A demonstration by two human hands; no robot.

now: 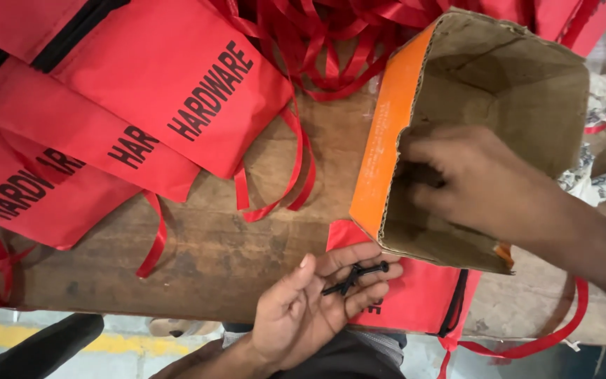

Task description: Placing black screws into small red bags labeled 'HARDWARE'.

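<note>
- Orange cardboard box (394, 133), open, lies at two o'clock on the wooden table (219, 245).
- Right hand (478, 182) reaches inside it; what its fingers grip cannot be told.
- Left hand (317, 302), at six o'clock, lies palm up, fingers loosely curled under black screws (354, 275).
- Red fabric bags (170, 91) with black lettering pile at ten o'clock; red ribbons (331, 42) at twelve.

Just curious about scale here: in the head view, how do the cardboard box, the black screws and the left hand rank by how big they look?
1. Cardboard box, clearly largest, though it may sit nearer the camera.
2. Left hand.
3. Black screws, smallest, lying on its fingers.
</note>
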